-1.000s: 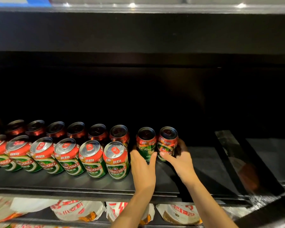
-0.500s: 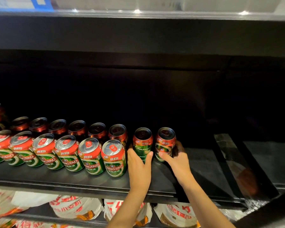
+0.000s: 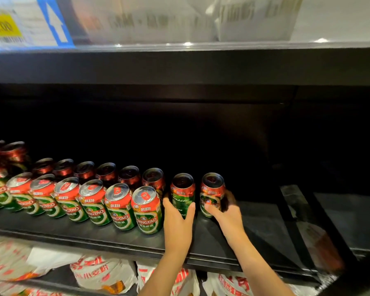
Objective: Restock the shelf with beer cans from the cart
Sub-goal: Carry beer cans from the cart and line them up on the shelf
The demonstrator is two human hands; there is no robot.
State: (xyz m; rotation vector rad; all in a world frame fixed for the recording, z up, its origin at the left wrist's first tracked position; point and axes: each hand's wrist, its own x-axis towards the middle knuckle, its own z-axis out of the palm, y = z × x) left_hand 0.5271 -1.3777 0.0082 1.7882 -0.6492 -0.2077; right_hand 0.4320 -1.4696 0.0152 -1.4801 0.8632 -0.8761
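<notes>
Cans first: we have two red-and-green aluminium beer cans in hand, the left-hand can [image 3: 183, 194] marked "Classic" and the right-hand can [image 3: 212, 193] just beside it at its 3 o'clock, both upright near the middle of the black metal shelf [image 3: 107, 238], seemingly standing on it and extending the back row. What we judge could go wrong starts there: the front row of matching cans [image 3: 146, 210] stands tight against the left-hand can at its 9 o'clock, so a push that drifts left could knock the nearest neighbour and topple it along the line; the shelf deck also looks smooth, and a can let go while leaning could tip, roll toward the 6 o'clock lip and drop onto the red-and-white printed bags [image 3: 103, 274] on the level below. Our left hand [image 3: 177, 218] wraps its can from the front, thumb on the can's 3 o'clock side, fingers curled round the far side and mostly hidden. Our right hand [image 3: 226, 212] clasps its can likewise, thumb across the label, fingers curving behind at 3 o'clock. The cart is out of view. At 12 o'clock, a blurred price-label strip [image 3: 26, 24] runs overhead.
</notes>
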